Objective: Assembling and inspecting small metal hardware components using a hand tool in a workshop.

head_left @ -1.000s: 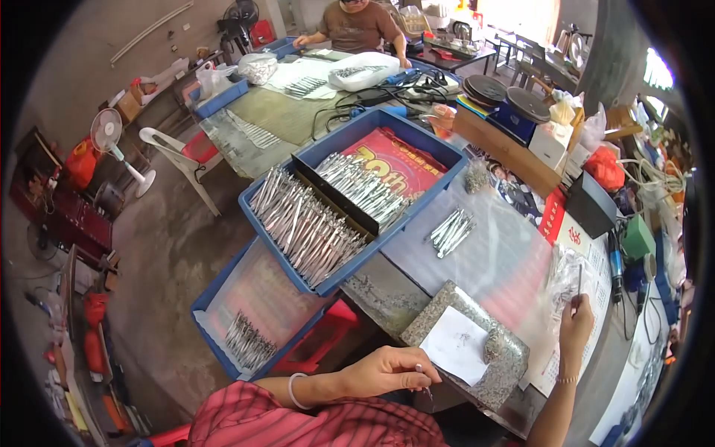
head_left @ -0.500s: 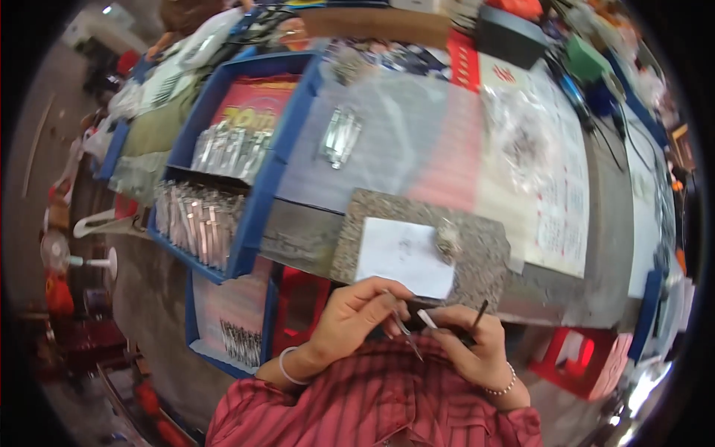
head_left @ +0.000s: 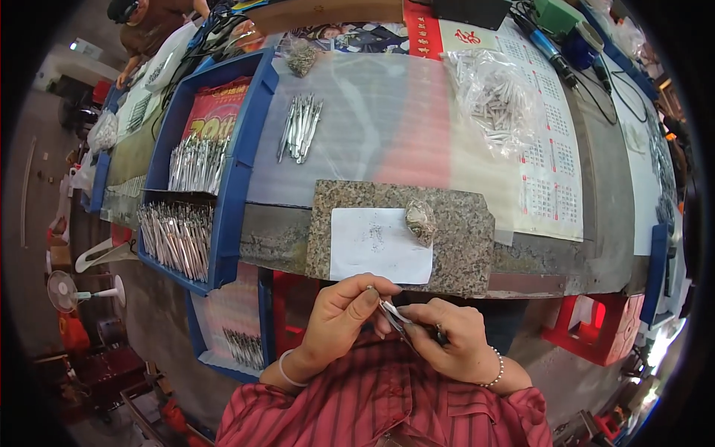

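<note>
Close to my striped shirt, both hands meet just below the edge of a stone slab (head_left: 469, 223). My left hand (head_left: 342, 313) pinches a slim silvery metal piece (head_left: 393, 313) between thumb and forefinger. Its exact kind is not clear. My right hand (head_left: 450, 339) is closed around a dark, thin tool, mostly hidden in the fingers, with a small white piece at the fingertips against the metal piece. On the slab lies a white sheet of paper (head_left: 350, 253) with tiny dark specks. A small clear bag (head_left: 420, 222) of fine bits rests on the sheet's right edge.
Left stands a blue divided tray (head_left: 232, 190) full of slim metal pieces; another blue tray (head_left: 195, 328) sits lower. Several metal pieces (head_left: 301, 128) lie on the covered tabletop. A bag of white sticks (head_left: 499, 104) lies right. Red stools (head_left: 624, 328) stand below. Another person (head_left: 153, 30) is far left.
The view has shifted, so the table sits further left and higher. My hands have come together, and the white piece in the right now meets the metal piece in the left.
</note>
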### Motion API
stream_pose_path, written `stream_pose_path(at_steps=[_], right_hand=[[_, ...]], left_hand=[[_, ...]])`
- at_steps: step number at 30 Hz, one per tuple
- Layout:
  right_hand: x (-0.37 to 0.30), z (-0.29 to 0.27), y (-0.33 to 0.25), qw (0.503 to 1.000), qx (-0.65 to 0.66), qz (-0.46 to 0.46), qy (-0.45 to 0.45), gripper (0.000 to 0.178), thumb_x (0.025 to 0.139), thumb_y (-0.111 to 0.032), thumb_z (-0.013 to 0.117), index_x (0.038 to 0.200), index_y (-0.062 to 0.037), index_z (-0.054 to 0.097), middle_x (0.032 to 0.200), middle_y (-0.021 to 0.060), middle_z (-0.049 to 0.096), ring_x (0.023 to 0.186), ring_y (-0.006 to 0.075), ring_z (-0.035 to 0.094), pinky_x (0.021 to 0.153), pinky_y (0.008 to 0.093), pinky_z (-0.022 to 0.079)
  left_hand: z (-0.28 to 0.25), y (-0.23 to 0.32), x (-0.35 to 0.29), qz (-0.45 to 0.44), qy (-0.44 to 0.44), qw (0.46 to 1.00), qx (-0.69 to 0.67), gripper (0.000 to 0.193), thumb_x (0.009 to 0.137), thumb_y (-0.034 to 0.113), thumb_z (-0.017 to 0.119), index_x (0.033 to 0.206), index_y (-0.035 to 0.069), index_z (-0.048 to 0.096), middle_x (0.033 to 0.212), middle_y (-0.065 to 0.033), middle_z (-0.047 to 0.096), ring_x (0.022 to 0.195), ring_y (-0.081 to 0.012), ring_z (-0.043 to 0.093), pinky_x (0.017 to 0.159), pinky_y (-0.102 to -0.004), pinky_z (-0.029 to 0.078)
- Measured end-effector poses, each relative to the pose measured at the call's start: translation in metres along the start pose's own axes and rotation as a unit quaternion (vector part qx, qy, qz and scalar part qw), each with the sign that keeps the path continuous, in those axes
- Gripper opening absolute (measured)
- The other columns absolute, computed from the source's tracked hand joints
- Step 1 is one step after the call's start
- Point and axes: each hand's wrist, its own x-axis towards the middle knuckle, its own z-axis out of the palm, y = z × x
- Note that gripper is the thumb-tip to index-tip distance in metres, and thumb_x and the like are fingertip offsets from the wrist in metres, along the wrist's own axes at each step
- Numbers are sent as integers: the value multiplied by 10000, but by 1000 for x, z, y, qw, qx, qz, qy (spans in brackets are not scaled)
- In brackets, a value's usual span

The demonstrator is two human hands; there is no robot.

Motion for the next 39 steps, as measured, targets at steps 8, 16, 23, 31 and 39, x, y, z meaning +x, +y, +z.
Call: stream_pose_path(at_steps=[8, 16, 23, 31, 39], right_hand=[[4, 18, 5, 987, -116, -106, 20, 313, 731, 11, 680, 1039, 17, 620, 689, 60, 522, 531, 183, 558, 437, 301, 426], [-6, 29, 6, 978, -155, -123, 67, 347, 673, 69, 703, 1005, -2, 630, 712, 89, 603, 511, 210, 570, 446, 297, 439], [13, -3, -18, 956, -236, -165, -45, 354, 642, 26, 725, 980, -43, 646, 721, 55, 595, 562, 219, 569, 486, 326, 447], [30, -28, -20, 989, -101, -66, 83, 368, 963, -328, 498, 969, 11, 644, 834, 142, 652, 594, 212, 595, 491, 281, 441], [39, -22, -15, 995, -83, -9, 50, 490, 987, -407, 401, 893, 7, 646, 960, 208, 686, 723, 301, 665, 608, 289, 512]], left_hand=[[-4, 2, 0, 24, 23, 998, 58, 264, 1004, 180, 490, 1141, -22, 590, 798, -22, 602, 686, -51, 564, 615, -202, 485], [-7, 1, 0, -6, 2, 1000, 29, 212, 994, 185, 519, 1081, 15, 611, 809, 20, 595, 712, -23, 554, 649, -183, 481], [-29, 25, 2, 150, -138, 927, 316, 140, 832, 51, 676, 956, 5, 630, 869, -99, 642, 787, -223, 644, 667, -302, 496], [-33, 28, 20, 344, 4, 842, 417, 143, 761, 17, 707, 873, 53, 627, 832, -72, 640, 755, -262, 625, 694, -352, 475], [-55, 13, 33, 384, 79, 740, 546, 180, 717, 36, 715, 868, 91, 632, 843, -26, 629, 901, -225, 619, 832, -385, 376]])
